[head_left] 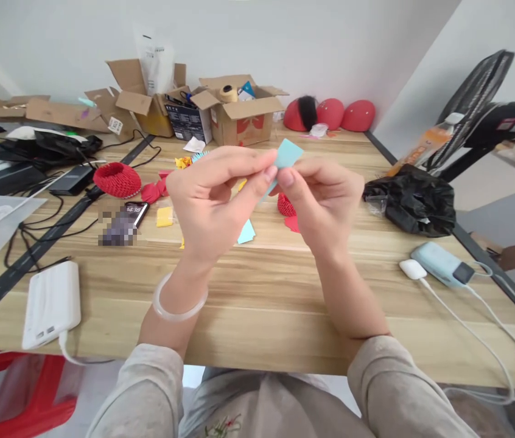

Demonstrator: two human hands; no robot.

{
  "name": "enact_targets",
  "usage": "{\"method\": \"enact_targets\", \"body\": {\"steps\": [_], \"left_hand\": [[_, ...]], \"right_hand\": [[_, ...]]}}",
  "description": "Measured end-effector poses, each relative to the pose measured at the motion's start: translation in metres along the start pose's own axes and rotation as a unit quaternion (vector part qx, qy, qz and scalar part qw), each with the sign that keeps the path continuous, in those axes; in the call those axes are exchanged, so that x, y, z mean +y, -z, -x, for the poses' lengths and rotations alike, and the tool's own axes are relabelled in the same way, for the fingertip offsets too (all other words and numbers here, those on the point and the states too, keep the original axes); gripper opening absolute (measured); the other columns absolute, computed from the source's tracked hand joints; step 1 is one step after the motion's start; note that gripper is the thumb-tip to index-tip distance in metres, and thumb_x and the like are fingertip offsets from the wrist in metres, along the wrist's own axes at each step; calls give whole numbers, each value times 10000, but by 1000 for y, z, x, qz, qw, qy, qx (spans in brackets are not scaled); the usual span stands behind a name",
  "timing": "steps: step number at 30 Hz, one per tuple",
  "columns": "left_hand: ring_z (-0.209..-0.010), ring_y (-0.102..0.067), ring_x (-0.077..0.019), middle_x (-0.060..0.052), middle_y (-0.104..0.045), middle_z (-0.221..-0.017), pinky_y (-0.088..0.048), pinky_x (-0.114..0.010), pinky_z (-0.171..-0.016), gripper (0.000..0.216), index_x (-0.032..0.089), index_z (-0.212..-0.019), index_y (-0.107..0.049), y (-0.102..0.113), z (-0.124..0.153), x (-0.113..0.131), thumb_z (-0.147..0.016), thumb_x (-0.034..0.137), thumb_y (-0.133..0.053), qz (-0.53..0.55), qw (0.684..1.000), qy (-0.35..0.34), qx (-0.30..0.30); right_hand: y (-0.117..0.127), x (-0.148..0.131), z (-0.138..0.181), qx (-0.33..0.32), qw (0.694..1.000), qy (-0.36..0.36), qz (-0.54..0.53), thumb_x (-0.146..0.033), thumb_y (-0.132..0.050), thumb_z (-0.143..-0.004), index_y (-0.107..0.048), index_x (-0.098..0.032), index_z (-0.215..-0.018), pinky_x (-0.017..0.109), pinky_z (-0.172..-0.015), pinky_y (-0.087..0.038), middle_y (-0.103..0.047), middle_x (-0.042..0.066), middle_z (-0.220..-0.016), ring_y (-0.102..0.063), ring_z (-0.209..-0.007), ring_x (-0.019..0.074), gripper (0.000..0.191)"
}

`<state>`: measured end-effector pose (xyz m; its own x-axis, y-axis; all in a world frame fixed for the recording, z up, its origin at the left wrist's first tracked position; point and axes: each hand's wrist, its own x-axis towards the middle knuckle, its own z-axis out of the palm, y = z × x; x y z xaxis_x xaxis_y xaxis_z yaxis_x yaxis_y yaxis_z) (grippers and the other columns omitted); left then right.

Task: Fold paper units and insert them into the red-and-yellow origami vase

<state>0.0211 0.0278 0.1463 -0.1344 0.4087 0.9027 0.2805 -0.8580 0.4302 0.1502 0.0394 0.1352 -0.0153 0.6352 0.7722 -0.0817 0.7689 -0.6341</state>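
A small light-blue piece of paper (288, 153) is pinched between both hands above the middle of the table. My left hand (221, 194), with a pale bangle on its wrist, grips it between thumb and forefinger. My right hand (324, 198) pinches it from the other side. Below the hands lie more light-blue papers (246, 232) on the tabletop. Beside my left hand is a small stack of yellow paper (164, 216). Red folded paper pieces (287, 205) show partly behind my right hand. A red woven paper bowl (117, 179) stands further left.
A phone (125, 224) and a white power bank (52, 304) lie on the left, near black cables. Open cardboard boxes (248, 115) line the back. On the right are a black plastic bag (415, 201), an orange drink bottle (426, 149) and a blue power bank (442, 263) with white cables.
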Motion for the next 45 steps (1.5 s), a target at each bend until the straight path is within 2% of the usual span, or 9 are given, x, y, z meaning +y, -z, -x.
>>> {"method": "enact_targets", "body": {"steps": [4, 9, 14, 18, 21, 26, 29, 38, 45], "left_hand": [[-710, -696, -123, 55, -723, -751, -601, -262, -606, 67, 245, -798, -730, -1, -1, -2, -753, 206, -760, 52, 999, 14, 7], [-632, -681, -98, 64, -716, -722, -583, -212, -554, 189, 247, -874, -721, 7, -4, -3, -712, 182, -794, 112, 990, 75, -43], [-627, -658, -84, 72, -702, -719, -557, -198, -547, 166, 272, -818, -716, 3, -3, -4, -702, 190, -802, 85, 991, 102, 10], [-729, -666, -113, 28, -707, -860, -564, -241, -630, 108, 259, -895, -706, 0, 1, -5, -792, 236, -729, 49, 995, 90, 5], [-795, -658, -135, -20, -683, -897, -555, -263, -680, 85, 225, -926, -690, 9, 12, -11, -853, 243, -651, -24, 991, 116, -70], [-617, -634, -139, -13, -668, -716, -518, -251, -560, 113, 169, -830, -648, 37, 58, -39, -807, 279, -652, -36, 916, 307, -254], [-633, -650, -157, -29, -682, -699, -523, -261, -587, 128, 150, -775, -652, 50, 91, -56, -799, 271, -617, -43, 875, 380, -296], [-636, -668, -158, -31, -677, -687, -530, -257, -613, 160, 150, -775, -642, 58, 125, -69, -817, 295, -589, -10, 828, 458, -322], [-653, -693, -157, -37, -682, -714, -536, -231, -599, 126, 147, -786, -638, 54, 134, -72, -818, 266, -611, 18, 828, 479, -292]], "right_hand": [[2, -2, 2, -19, 998, -38, 43, -325, -616, -863, -640, -241, -721, 335, -693, -541, -654, 1, -685, -631, -686, 159, 167], [5, -4, -1, -82, 996, -7, 18, -217, -647, -833, -647, -191, -678, 261, -573, -486, -641, -21, -630, -548, -574, 95, 157], [7, -2, -5, -136, 989, -56, 28, -222, -663, -811, -652, -167, -680, 231, -557, -483, -633, -26, -624, -566, -589, 85, 142], [14, -3, -8, -132, 988, -68, 39, -253, -682, -796, -666, -187, -700, 239, -579, -499, -646, -8, -650, -592, -619, 106, 117], [18, 8, -4, -80, 992, -84, 55, -294, -688, -787, -668, -197, -724, 250, -590, -501, -656, 6, -688, -607, -646, 123, 118], [5, 58, 41, -150, 959, -241, 26, -373, -692, -744, -630, -160, -702, 258, -580, -491, -651, 24, -664, -610, -626, 132, 226], [-5, 85, 78, -184, 915, -358, -5, -469, -695, -705, -610, -151, -668, 248, -527, -468, -644, 30, -624, -587, -557, 121, 332], [0, 107, 108, -193, 869, -454, -45, -474, -766, -643, -664, -125, -655, 244, -472, -491, -642, 24, -528, -577, -452, 109, 363], [8, 110, 110, -163, 869, -468, -18, -441, -837, -554, -577, -156, -508, 241, -423, -459, -628, 25, -471, -559, -415, 119, 389]]}}
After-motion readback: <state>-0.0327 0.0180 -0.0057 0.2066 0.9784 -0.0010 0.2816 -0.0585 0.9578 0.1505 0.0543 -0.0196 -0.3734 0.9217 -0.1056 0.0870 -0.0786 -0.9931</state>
